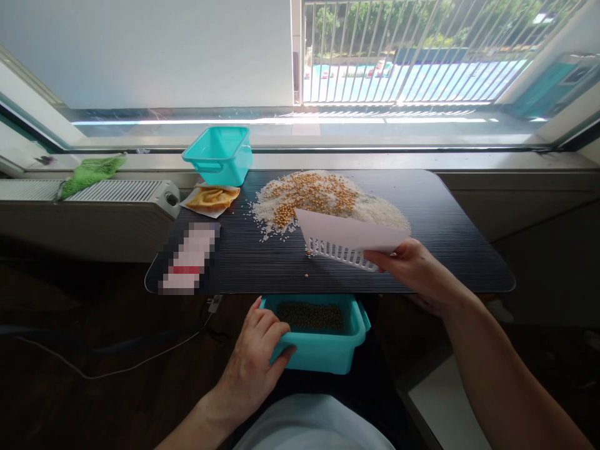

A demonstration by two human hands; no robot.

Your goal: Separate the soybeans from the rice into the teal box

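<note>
My left hand [255, 340] is closed on the left side of a teal plastic bin [319, 355], its thumb outside the near wall. Small dark greenish grains [312, 316] cover the bin's bottom; the bin sits below the table's front edge, close to my body. Over the table, my right hand [415, 265] grips the right end of a thin white plastic piece with a row of slots along its lower edge [349, 232]. Just behind that piece lies a heap of white rice-like grains [387, 212] with round golden beans [323, 187] on top, partly hidden by it.
The dark table [450, 231] has rounded front corners. At its back left stand a second teal bin [220, 156] and yellowish food on a paper [213, 199]. A blurred phone-like object [190, 259] lies front left. A green cloth [91, 175] rests on the radiator [117, 190].
</note>
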